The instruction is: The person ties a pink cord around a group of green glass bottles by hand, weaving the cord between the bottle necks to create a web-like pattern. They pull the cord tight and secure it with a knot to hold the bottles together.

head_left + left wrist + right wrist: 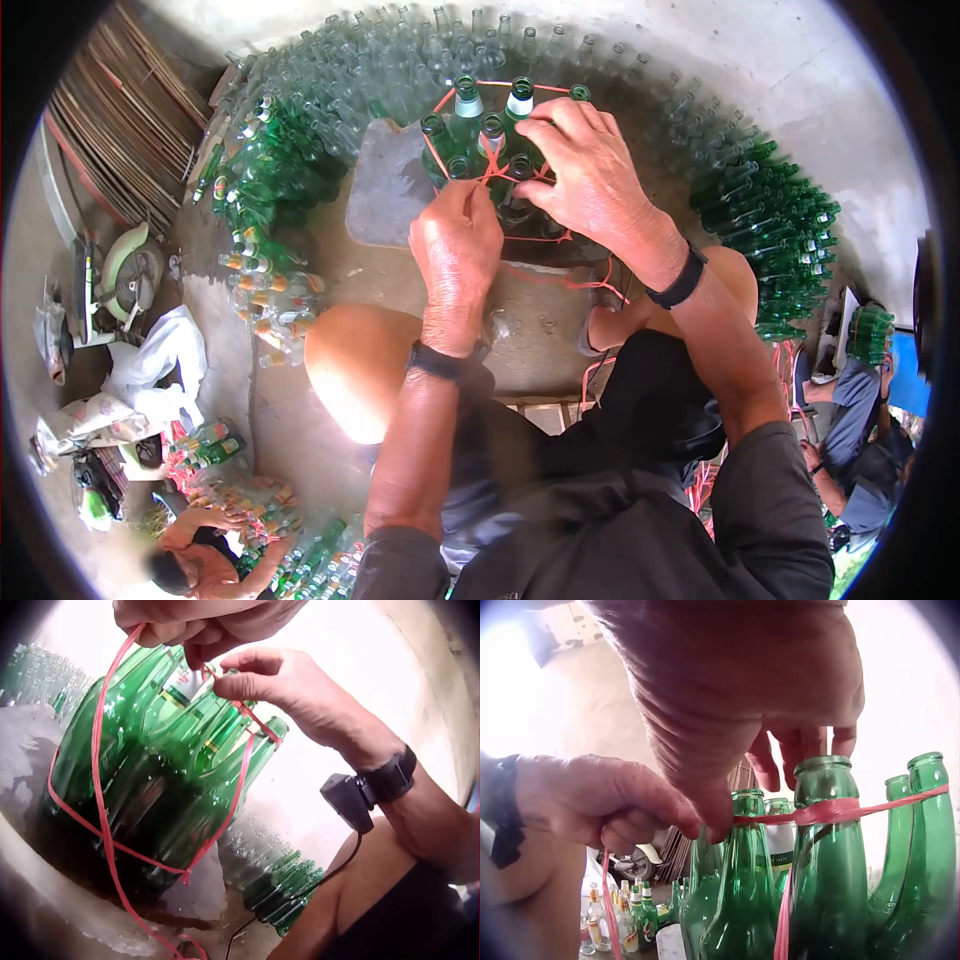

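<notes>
Green bottles (466, 118) (142, 787) (829, 885) stand upright in a cluster, with red twine (495, 170) (98, 750) (829, 811) running around and across their necks and round their lower bodies. My left hand (457, 245) (217, 619) (600, 796) pinches the twine at the near side of the necks, and a length hangs from it. Over the tops on the right is my right hand (590, 175) (300, 690) (742, 682), fingers spread and bent. Its thumb touches the twine by a bottle neck; the hand partly hides the necks in the head view.
A grey slab (385, 190) lies under and beside the cluster. Many bottles (330, 90) curve around the back and both sides. Loose twine (600, 283) trails near my knees. Other people (200, 550) sit at the lower left and far right.
</notes>
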Motion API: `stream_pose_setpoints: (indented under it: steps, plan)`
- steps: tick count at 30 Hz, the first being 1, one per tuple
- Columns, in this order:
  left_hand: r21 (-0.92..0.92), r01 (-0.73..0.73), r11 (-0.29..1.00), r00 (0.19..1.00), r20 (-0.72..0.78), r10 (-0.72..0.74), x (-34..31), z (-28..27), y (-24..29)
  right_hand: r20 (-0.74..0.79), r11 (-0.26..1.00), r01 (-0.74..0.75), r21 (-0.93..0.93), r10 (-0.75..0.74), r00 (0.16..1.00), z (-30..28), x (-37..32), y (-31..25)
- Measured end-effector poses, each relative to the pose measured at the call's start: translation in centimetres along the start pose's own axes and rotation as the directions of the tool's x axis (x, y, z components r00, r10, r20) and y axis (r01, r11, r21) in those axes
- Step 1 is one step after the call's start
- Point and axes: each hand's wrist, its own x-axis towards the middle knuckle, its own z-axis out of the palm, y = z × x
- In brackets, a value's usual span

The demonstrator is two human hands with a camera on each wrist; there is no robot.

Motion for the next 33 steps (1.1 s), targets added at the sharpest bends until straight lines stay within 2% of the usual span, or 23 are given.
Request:
stream_pose_setpoints:
  steps: [1, 3, 4, 6, 8, 10, 12, 18, 23, 29, 30, 32, 33]
  plan:
    - [0.002, -0.006, 1.000, 1.000, 0.001, 0.006, 0.2, -0.4, 0.2, -0.006, 1.000, -0.003, 0.000, 0.003, 1.000, -0.4, -0.4, 0.0]
    - [0.182, -0.094, 0.979, 0.994, 0.072, 0.082, 0.9, -1.0, 0.6, 0.011, 0.999, -0.040, -0.018, 0.040, 0.999, -1.1, -1.2, 0.3]
    - [0.183, -0.102, 0.978, 0.993, 0.075, 0.089, 1.3, -1.3, 0.7, 0.044, 0.998, -0.055, -0.016, 0.056, 0.997, -1.1, -1.6, 0.6]
    - [0.302, -0.261, 0.917, 0.961, 0.175, 0.216, 2.2, -2.1, 0.8, 0.057, 0.997, -0.078, -0.015, 0.078, 0.995, -1.1, -2.0, 0.6]
    - [0.341, -0.337, 0.877, 0.936, 0.220, 0.274, 2.9, -2.6, 1.1, 0.066, 0.995, -0.103, -0.014, 0.103, 0.992, -0.8, -2.6, 0.7]
    - [0.377, -0.409, 0.831, 0.907, 0.266, 0.326, 3.8, -3.0, 1.3, 0.137, 0.982, -0.162, 0.094, 0.148, 0.979, 0.0, -3.0, 0.7]
    - [0.386, -0.494, 0.779, 0.865, 0.312, 0.394, 4.5, -3.1, 1.3, 0.123, 0.982, -0.154, 0.107, 0.141, 0.982, 0.2, -3.2, 1.1]
    - [0.408, -0.547, 0.731, 0.833, 0.354, 0.425, 6.5, -2.8, 1.3, 0.138, 0.990, -0.108, 0.088, 0.095, 0.986, 0.3, -3.1, 1.2]
    - [0.372, -0.560, 0.740, 0.816, 0.402, 0.415, 8.7, -2.9, 1.5, 0.127, 0.993, -0.083, 0.079, 0.073, 0.989, 0.5, -3.2, 1.4]
    - [0.273, -0.511, 0.815, 0.816, 0.451, 0.361, 10.3, -2.9, 1.2, 0.105, 0.994, -0.077, 0.077, 0.068, 0.992, 0.7, -3.2, 1.2]
    - [0.268, -0.512, 0.816, 0.815, 0.451, 0.363, 10.5, -2.9, 1.2, 0.059, 0.993, -0.069, 0.091, 0.064, 0.996, 0.7, -3.1, 1.0]
    - [0.253, -0.413, 0.875, 0.826, 0.509, 0.243, 11.1, -3.1, 1.3, 0.010, 0.993, -0.063, 0.100, 0.063, 0.998, 0.6, -3.1, 0.9]
    - [0.251, -0.415, 0.875, 0.825, 0.510, 0.245, 11.3, -3.2, 1.4, -0.013, 0.990, -0.084, 0.116, 0.086, 0.996, 0.6, -3.2, 0.8]
